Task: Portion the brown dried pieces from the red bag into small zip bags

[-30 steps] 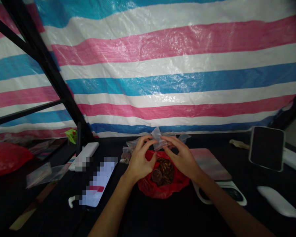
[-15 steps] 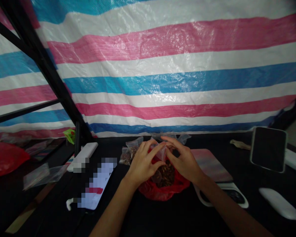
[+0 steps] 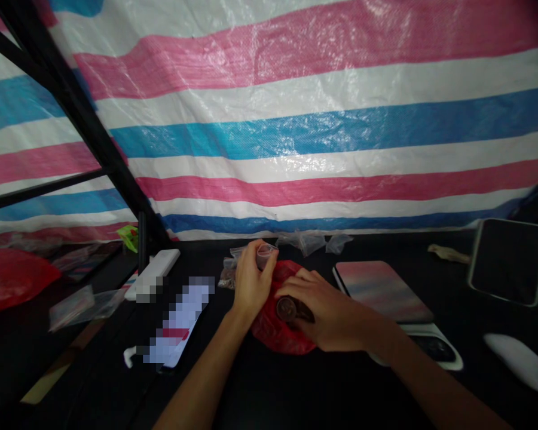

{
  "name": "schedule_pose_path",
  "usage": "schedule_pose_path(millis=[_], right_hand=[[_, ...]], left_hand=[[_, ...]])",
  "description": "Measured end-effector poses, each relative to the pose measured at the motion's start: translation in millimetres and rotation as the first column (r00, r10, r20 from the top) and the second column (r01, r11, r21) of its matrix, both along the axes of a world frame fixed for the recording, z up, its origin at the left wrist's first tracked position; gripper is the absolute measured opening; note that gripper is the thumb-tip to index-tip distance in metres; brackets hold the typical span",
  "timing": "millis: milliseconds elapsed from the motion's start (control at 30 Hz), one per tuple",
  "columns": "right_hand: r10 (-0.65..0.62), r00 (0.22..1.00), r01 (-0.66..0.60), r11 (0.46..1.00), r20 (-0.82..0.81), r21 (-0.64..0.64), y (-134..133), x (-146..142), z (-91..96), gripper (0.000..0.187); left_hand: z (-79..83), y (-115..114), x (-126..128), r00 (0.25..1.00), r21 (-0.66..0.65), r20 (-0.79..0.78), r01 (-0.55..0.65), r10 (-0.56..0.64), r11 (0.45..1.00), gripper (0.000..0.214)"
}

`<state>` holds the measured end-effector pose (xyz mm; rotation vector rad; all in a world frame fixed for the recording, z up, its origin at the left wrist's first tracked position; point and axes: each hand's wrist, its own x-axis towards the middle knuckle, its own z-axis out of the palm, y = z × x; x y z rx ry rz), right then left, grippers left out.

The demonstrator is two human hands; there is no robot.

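Clear polythene, in the form of a small zip bag (image 3: 265,255), is pinched between the thumb and fingers of the left hand (image 3: 252,279), which is raised just above a red plastic bag (image 3: 271,327). The right hand (image 3: 329,313) is found half closed and laid over the red plastic bag, with its fingers curved across a brown round disc (image 3: 287,309) and dark shredded material (image 3: 305,315); whether the disc is gripped cannot be determined. The red plastic bag rests on a black bench (image 3: 260,385), between the forearms. Zip bags of brown contents (image 3: 229,269) are recorded just behind the left hand, and two clear bags (image 3: 311,242) lie farther back against a striped tarpaulin (image 3: 296,140). A pink-grey pad (image 3: 381,289) is noted to the right of the right hand, and a white power bank (image 3: 155,272) is noted well to the left.
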<state>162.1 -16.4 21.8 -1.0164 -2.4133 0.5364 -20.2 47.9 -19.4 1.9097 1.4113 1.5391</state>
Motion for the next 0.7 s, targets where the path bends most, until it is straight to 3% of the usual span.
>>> schedule_pose_path(millis=[167, 333, 433, 567, 700], right_hand=[[-0.025, 1.0, 0.024, 0.999, -0.011, -0.028, 1.8, -0.1, 0.7, 0.028], [-0.181, 0.971, 0.161, 0.978, 0.154, 0.134, 7.8, 24.3, 5.5, 0.015], [-0.267, 0.922, 0.212, 0.953, 0.279, 0.215, 10.3, 34.7, 0.5, 0.007], [-0.332, 0.894, 0.256, 0.93, 0.301, 0.265, 12.7, 34.9, -7.0, 0.019], [-0.326, 0.904, 0.267, 0.936, 0.278, 0.229, 15.2, 29.7, -8.4, 0.016]], left_hand=[[-0.9, 0.4, 0.0, 0.994, -0.075, 0.113, -0.008, 0.017, 0.997, 0.03], [8.6, -1.6, -4.2, 0.994, -0.046, 0.104, -0.042, 0.047, 0.998, 0.032], [9.9, -5.0, -4.4, 0.994, -0.058, -0.092, 0.048, -0.053, 0.997, 0.035], [2.3, -8.0, -4.0, 0.904, -0.182, -0.343, 0.202, -0.254, 0.962, 0.039], [-4.0, -5.6, -3.2, 0.867, -0.313, -0.311, 0.292, -0.388, 0.904, 0.022]])
